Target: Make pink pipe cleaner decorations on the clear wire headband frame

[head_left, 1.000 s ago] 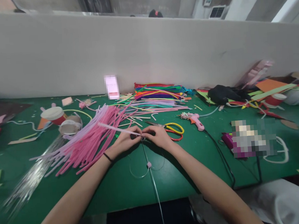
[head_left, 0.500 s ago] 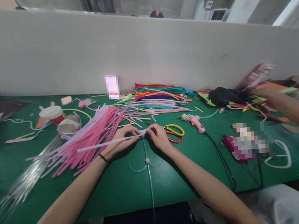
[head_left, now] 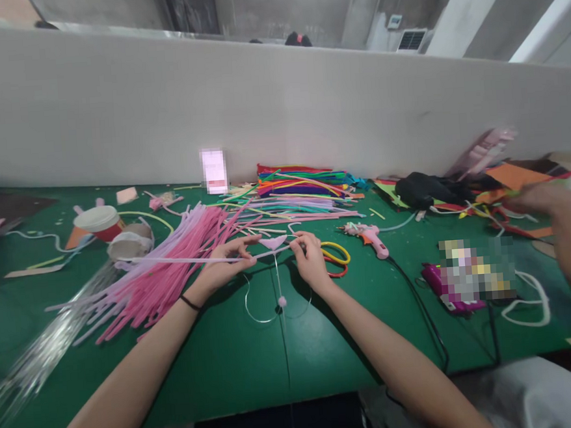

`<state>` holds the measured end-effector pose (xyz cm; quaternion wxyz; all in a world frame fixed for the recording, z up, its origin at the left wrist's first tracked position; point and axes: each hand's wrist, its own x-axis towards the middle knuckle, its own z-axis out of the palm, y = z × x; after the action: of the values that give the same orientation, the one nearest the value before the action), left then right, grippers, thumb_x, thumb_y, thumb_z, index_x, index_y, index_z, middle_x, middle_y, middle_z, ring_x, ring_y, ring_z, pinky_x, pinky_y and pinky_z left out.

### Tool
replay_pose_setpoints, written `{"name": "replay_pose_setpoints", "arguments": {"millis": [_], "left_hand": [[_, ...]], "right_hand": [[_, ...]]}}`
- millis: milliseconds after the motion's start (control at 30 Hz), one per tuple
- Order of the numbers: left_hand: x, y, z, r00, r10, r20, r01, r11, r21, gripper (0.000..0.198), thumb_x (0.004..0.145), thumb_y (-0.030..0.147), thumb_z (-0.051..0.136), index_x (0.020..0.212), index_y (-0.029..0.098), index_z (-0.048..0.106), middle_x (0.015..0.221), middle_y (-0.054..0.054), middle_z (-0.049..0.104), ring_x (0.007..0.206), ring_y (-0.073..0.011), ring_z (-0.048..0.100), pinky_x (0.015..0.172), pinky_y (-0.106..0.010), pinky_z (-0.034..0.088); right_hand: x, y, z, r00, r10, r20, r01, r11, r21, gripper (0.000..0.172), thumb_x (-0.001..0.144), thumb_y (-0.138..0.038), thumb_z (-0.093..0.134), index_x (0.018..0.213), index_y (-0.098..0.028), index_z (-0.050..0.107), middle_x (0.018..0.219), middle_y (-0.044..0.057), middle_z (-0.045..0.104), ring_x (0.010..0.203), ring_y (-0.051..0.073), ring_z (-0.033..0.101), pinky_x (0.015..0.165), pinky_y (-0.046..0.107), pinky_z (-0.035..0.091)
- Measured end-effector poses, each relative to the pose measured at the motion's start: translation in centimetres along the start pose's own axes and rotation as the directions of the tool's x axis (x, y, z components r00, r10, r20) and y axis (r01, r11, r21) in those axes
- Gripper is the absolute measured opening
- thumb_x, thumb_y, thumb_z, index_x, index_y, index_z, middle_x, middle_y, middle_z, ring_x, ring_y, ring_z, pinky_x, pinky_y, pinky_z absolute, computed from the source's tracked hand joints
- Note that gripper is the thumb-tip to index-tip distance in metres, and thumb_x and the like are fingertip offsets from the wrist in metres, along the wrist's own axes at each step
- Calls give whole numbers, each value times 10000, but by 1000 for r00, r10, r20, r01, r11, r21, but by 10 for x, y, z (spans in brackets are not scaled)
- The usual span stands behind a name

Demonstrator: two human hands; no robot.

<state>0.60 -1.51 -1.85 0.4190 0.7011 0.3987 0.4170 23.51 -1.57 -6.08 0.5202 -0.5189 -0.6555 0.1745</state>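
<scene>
My left hand (head_left: pixel 230 262) pinches a long pale pink pipe cleaner (head_left: pixel 181 259) that runs off to the left over the table. My right hand (head_left: pixel 312 254) pinches the other end of the same pipe cleaner, where it is bent into a small pink loop (head_left: pixel 272 242) between the two hands. A thin wire stem (head_left: pixel 282 318) with a small pink bead (head_left: pixel 282 301) and thin wire loops hangs down from between my hands over the green table (head_left: pixel 227 361).
A heap of pink pipe cleaners (head_left: pixel 172 267) lies to the left and a multicoloured stack (head_left: pixel 303 183) at the back. Yellow-handled scissors (head_left: pixel 335 257), a pink glue gun (head_left: pixel 370 234) and paper cups (head_left: pixel 101 221) lie around. Another person's arm (head_left: pixel 565 227) reaches in at right.
My hands have drawn apart and lifted a little. The pipe cleaner's end now shows a bent pink loop between them. The other person's arm has moved nearer at the right.
</scene>
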Motion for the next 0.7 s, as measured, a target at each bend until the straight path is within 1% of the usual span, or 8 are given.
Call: {"name": "replay_pose_setpoints", "arguments": {"millis": [200, 300, 433, 467, 533, 567, 633, 700], "left_hand": [[1, -1, -1, 999, -54, 9, 54, 994, -97, 263, 711, 283, 756, 606, 175, 541, 1264, -137, 647, 1057, -291, 648, 921, -466, 483], [1, -1, -3, 997, -72, -4, 71, 987, -146, 279, 690, 291, 784, 613, 171, 545, 1250, -144, 655, 1078, -297, 641, 937, -471, 470], [3, -5, -6, 995, -79, -60, 65, 977, -205, 280, 709, 308, 785, 651, 162, 554, 1244, -157, 656, 1130, -300, 623, 970, -476, 448], [4, -5, -6, 994, -78, -72, 61, 974, -219, 281, 714, 312, 784, 659, 160, 554, 1238, -160, 658, 1141, -300, 619, 978, -478, 442], [5, -6, -6, 993, -81, -80, 59, 968, -245, 290, 715, 320, 785, 665, 157, 550, 1219, -164, 668, 1153, -302, 615, 990, -483, 435], [5, -5, -5, 993, -87, -78, 64, 965, -255, 292, 714, 323, 786, 667, 157, 550, 1211, -164, 672, 1155, -302, 614, 995, -484, 433], [5, -3, -1, 993, -98, -63, 78, 962, -262, 286, 710, 324, 790, 676, 156, 562, 1205, -164, 676, 1165, -303, 609, 1011, -482, 426], [4, 1, 3, 994, -105, -29, 94, 960, -265, 272, 703, 322, 797, 693, 155, 581, 1214, -164, 672, 1169, -307, 606, 1018, -481, 424]], "right_hand": [[1, -4, -3, 1000, 2, -12, -1, 999, 40, 141, 927, -274, 495, 801, -217, 524, 1101, 100, 610, 1084, 245, 500, 949, 415, 378], [1, -5, -2, 999, 28, -17, -27, 998, 48, 152, 932, -284, 489, 805, -214, 535, 1101, 104, 603, 1085, 245, 502, 951, 421, 390], [1, -6, -5, 998, 43, 37, -42, 999, -11, 175, 922, -335, 526, 827, -204, 593, 1189, 128, 562, 1134, 263, 492, 972, 443, 402], [2, -7, -7, 999, 22, 49, -20, 999, -38, 169, 916, -347, 543, 857, -204, 612, 1220, 131, 551, 1166, 271, 483, 992, 454, 393], [3, -12, -12, 994, -69, 80, 77, 992, -97, 195, 891, -375, 590, 992, -214, 634, 1306, 132, 519, 1251, 284, 442, 1044, 475, 358], [4, -15, -15, 986, -134, 104, 146, 981, -125, 272, 874, -390, 617, 1089, -224, 622, 1360, 128, 494, 1297, 289, 409, 1069, 482, 337], [5, -21, -19, 950, -257, 180, 287, 943, -170, 462, 841, -412, 660, 1258, -240, 557, 1450, 114, 442, 1370, 294, 345, 1107, 490, 297], [7, -25, -22, 912, -319, 256, 372, 908, -193, 543, 844, -408, 660, 1335, -234, 509, 1463, 110, 453, 1379, 293, 354, 1116, 490, 284]]}}
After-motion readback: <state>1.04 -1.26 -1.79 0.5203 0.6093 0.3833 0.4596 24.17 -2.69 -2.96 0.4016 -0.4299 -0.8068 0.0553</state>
